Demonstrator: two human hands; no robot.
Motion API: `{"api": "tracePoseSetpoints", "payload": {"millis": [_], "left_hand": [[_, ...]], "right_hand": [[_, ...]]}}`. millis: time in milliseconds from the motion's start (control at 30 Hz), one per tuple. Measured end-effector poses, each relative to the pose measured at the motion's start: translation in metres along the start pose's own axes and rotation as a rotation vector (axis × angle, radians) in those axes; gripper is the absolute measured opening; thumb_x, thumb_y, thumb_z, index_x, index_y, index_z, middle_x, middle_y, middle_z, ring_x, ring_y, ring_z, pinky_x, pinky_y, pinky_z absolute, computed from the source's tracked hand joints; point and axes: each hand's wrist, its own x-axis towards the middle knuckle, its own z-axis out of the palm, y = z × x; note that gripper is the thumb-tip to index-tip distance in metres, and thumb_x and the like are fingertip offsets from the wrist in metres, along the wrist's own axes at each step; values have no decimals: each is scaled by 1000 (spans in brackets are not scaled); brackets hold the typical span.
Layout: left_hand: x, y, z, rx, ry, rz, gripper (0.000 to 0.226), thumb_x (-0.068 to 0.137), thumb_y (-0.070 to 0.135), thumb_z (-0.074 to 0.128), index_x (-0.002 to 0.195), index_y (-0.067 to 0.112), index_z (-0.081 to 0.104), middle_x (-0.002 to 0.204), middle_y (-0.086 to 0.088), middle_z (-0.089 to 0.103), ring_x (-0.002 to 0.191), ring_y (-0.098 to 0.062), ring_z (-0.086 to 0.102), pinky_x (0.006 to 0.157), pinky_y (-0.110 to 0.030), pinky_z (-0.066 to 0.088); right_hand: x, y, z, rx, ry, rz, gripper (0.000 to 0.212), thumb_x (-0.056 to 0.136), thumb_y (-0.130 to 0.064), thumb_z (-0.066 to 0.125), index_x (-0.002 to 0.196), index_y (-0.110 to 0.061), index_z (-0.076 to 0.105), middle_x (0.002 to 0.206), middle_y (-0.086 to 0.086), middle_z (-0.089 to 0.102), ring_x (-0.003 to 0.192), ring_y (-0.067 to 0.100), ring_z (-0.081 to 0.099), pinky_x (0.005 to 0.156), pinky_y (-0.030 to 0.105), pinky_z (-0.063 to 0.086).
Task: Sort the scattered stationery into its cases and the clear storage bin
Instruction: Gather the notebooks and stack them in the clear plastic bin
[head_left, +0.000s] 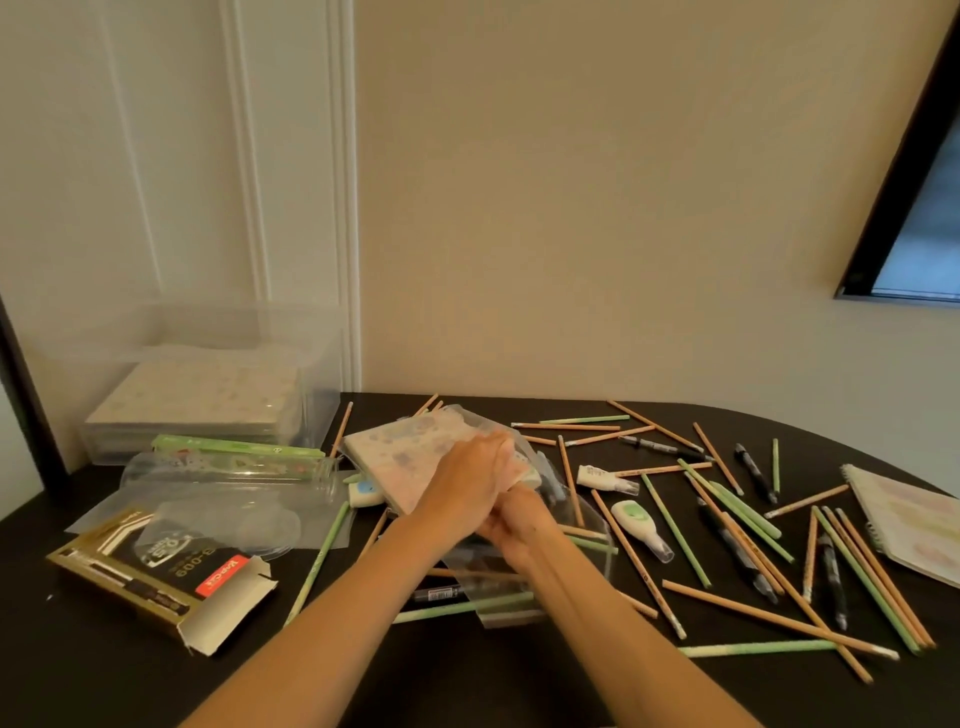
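Head view: left hand (475, 480) and right hand (511, 525) grip a patterned pad (400, 462) amid scattered pencils (727, 535).

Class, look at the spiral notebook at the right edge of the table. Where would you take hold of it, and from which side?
Grip the spiral notebook by its near right edge, coming from the right. It lies flat on the table; that side seems free, whereas pencils crowd its left edge and the wire binding runs along the far-left edge. Thumb on top, fingers slid underneath should do.
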Motion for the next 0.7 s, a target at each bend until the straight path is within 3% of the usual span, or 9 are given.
{"api": "tracePoseSetpoints", "payload": {"millis": [100, 200, 267, 333, 400, 467, 567, 633, 700], "left_hand": [[-1, -4, 4, -67, -32, 1, 38, 102, 20, 28, 132, 8, 49, 131, -10, 55, 120, -23, 49, 97, -25, 32], [0, -6, 4, -50, -100, -7, 40, 102, 24, 29, 125, 3, 53, 120, -16, 61, 112, -30, 54, 93, -33, 37], [2, -8, 6, 3, -140, -45, 41, 102, 25, 28, 116, 0, 57, 112, -18, 63, 106, -32, 56, 89, -34, 39], [1, -11, 7, 62, -199, -113, 40, 101, 25, 28, 111, 0, 58, 112, -18, 62, 106, -32, 55, 88, -34, 40], [-3, -11, 9, 87, -229, -174, 36, 101, 27, 29, 108, 4, 56, 116, -19, 59, 108, -31, 54, 87, -34, 40], [-3, -5, 10, 43, -173, -183, 26, 101, 25, 32, 114, 9, 47, 118, -16, 55, 106, -28, 53, 84, -33, 41], [4, 26, 15, -37, -63, -204, 31, 99, 24, 32, 114, 6, 53, 112, -17, 58, 94, -25, 54, 80, -35, 40], [15, 52, 26, -61, -27, -181, 38, 98, 23, 35, 128, 7, 52, 128, -17, 54, 112, -28, 51, 92, -36, 39], [27, 78, 40, -35, -55, -140, 45, 97, 22, 37, 141, 11, 37, 141, -14, 44, 128, -29, 40, 103, -37, 34]], "right_hand": [[-3, -4, -1, -228, 9, 61, 14, 97, -6, 44, 95, -8, 57, 86, 11, 64, 69, 16, 61, 55, 24, 54], [2, -9, -6, -718, 95, 159, 32, 100, -22, 38, 75, -7, 49, 46, 4, 60, 36, 7, 53, 36, 15, 43], [4, -13, -11, -891, 82, 238, 35, 101, -23, 34, 75, -4, 49, 35, 3, 54, 27, 6, 50, 31, 15, 40], [-3, -17, -15, -920, -11, 271, 29, 101, -19, 36, 91, 1, 55, 50, 8, 62, 36, 8, 58, 40, 15, 48], [-15, -24, -29, -931, -100, 217, 26, 99, -18, 43, 115, 0, 53, 83, 13, 68, 63, 11, 67, 61, 19, 55], [-28, -39, -47, -932, -125, 133, 27, 97, -18, 47, 121, -6, 52, 106, 14, 67, 89, 17, 66, 79, 25, 55], [-50, -69, -78, -806, -107, 39, 22, 96, -17, 49, 116, -10, 57, 104, 10, 67, 95, 18, 66, 85, 29, 54], [-64, -88, -100, -718, -85, -23, 20, 96, -16, 49, 113, -11, 59, 98, 9, 69, 91, 18, 68, 83, 29, 55], [-75, -102, -123, -694, -47, -69, 20, 97, -19, 48, 111, -12, 60, 97, 10, 70, 91, 18, 69, 82, 29, 55]]}}
